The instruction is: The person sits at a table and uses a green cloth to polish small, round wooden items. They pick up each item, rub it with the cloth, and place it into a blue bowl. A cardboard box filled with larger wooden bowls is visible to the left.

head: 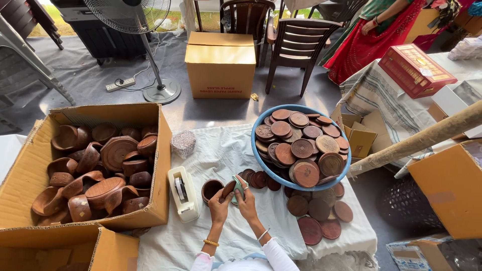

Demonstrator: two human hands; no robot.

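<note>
My left hand (219, 205) holds a small round wooden lid (228, 188) at its edge. My right hand (246, 201) presses a pale green cloth (239, 186) against that lid. Both hands hover over a white cloth-covered table (228, 150). A small wooden bowl (211, 189) stands just left of my left hand. A white tape dispenser (183, 193) sits further left.
A blue basin (257, 150) heaped with round wooden lids sits right of my hands, with more lids (316, 221) loose on the cloth. A cardboard box (160, 150) of wooden bowls stands at left. Behind are a closed carton (221, 64), a standing fan (160, 93), chairs (296, 47) and a person in red (366, 45).
</note>
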